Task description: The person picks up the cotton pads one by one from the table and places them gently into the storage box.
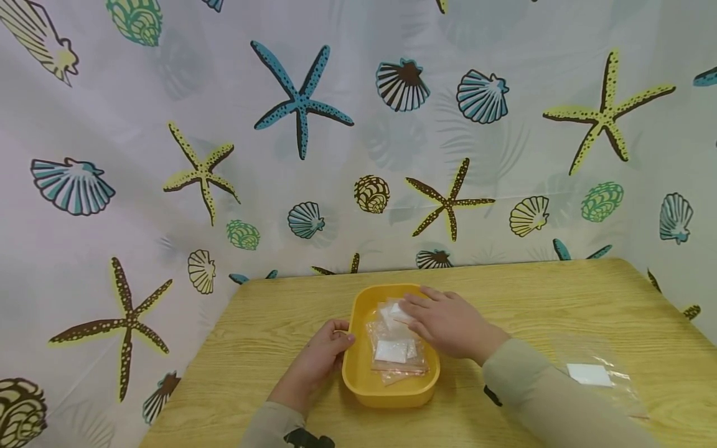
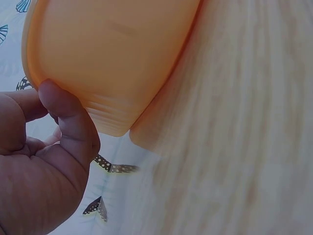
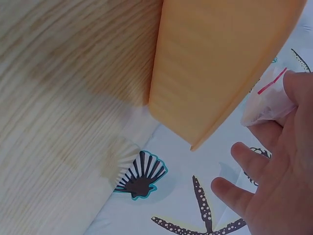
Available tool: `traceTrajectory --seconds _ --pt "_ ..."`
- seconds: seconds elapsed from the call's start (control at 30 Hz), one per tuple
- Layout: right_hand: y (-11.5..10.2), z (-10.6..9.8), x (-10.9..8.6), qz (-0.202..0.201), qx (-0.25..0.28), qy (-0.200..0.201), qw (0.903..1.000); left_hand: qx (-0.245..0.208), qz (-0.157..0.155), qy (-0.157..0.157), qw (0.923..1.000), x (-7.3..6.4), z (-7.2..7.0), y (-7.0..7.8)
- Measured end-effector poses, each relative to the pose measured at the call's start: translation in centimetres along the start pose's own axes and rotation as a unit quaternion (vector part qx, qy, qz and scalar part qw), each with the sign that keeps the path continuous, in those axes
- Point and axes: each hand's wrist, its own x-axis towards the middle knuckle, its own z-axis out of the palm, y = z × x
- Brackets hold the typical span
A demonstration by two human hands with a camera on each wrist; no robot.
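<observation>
A yellow plastic tub (image 1: 392, 401) stands on the wooden table, holding several small clear zip bags (image 1: 392, 351) with white contents. My left hand (image 1: 322, 351) grips the tub's left rim, thumb and fingers on either side of it in the left wrist view. Over the tub's far right part is my right hand (image 1: 454, 320). Between its thumb and index finger it pinches a small zip bag (image 3: 266, 100) with a red seal line, while the other fingers spread away. The back of the hand hides part of the bags in the head view.
To the right on the wooden table (image 1: 269, 323) lies a larger clear bag (image 1: 607, 354) with a white rectangle (image 1: 589, 374) in it. A curtain (image 1: 347, 186) printed with starfish and shells hangs behind and along both sides of the table.
</observation>
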Motion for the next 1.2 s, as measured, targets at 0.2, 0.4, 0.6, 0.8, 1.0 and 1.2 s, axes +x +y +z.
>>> traceTrajectory --seconds 0.2,0.4,0.6,0.8,1.0,1.2 --pt "-0.4 -0.1 0.7 0.005 0.007 -0.008 0.9999 0.002 0.001 0.000 1.0000 -0.1 0.0 0.0" --pt "-0.5 0.1 1.2 0.008 0.002 -0.018 0.9998 0.000 0.000 0.000 1.0000 -0.1 0.2 0.0" --pt "-0.5 0.1 1.1 0.011 0.000 -0.019 0.9997 -0.002 0.009 -0.006 0.9999 -0.1 0.2 0.0" --pt "-0.1 -0.1 0.5 -0.003 -0.008 -0.008 0.9999 -0.004 0.008 -0.008 0.9999 -0.2 0.0 0.0" --pt "0.6 0.0 -0.4 -0.003 -0.004 -0.001 1.0000 -0.005 0.005 -0.007 0.9999 -0.3 0.1 0.2" --pt "1.4 0.0 -1.7 0.002 -0.002 0.006 1.0000 -0.008 0.001 0.000 1.0000 -0.2 0.2 0.2"
